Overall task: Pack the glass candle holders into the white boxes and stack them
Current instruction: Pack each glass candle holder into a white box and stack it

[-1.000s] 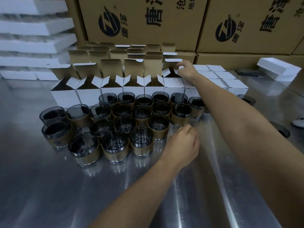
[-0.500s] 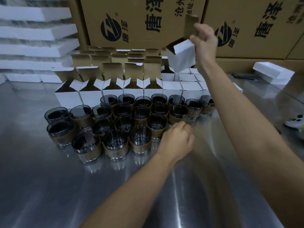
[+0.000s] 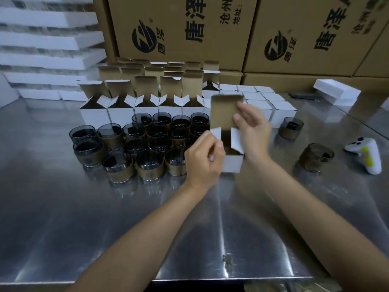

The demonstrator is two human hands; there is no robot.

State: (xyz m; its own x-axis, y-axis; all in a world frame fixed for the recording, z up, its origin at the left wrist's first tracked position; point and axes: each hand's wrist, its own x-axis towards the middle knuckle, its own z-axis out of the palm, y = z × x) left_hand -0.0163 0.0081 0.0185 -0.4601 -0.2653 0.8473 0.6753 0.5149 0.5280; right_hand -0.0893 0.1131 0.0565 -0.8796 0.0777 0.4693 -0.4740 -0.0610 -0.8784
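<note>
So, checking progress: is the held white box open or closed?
Open. The white box has its lid flap standing up and side flaps spread.

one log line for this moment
left hand: grips white box | right hand: pinches its open lid | candle holders: on table

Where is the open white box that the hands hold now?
In the head view, the open white box is at centre, between left hand and right hand, right of the candle holders.
</note>
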